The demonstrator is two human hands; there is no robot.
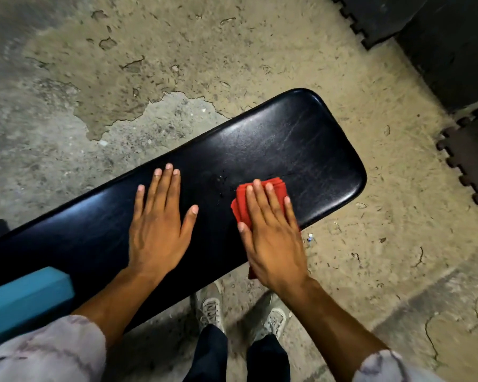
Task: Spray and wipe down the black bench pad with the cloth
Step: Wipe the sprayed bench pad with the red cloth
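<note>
The black bench pad point(287, 139) runs diagonally from the lower left to the upper right, glossy and scuffed. A folded red cloth point(242, 202) lies on its near edge toward the right end. My right hand point(271, 232) presses flat on the cloth with straight fingers, and part of the cloth hangs over the pad's edge under my palm. My left hand point(158, 224) rests flat on the bare pad to the left of the cloth, fingers spread. A few small wet spots point(220, 180) show on the pad between my hands. No spray bottle is in view.
A blue object point(25, 299) sits on the pad at the lower left. My shoes point(210, 310) stand on the cracked concrete floor below the bench. Black interlocking floor mats point(469, 161) line the right side and top right corner.
</note>
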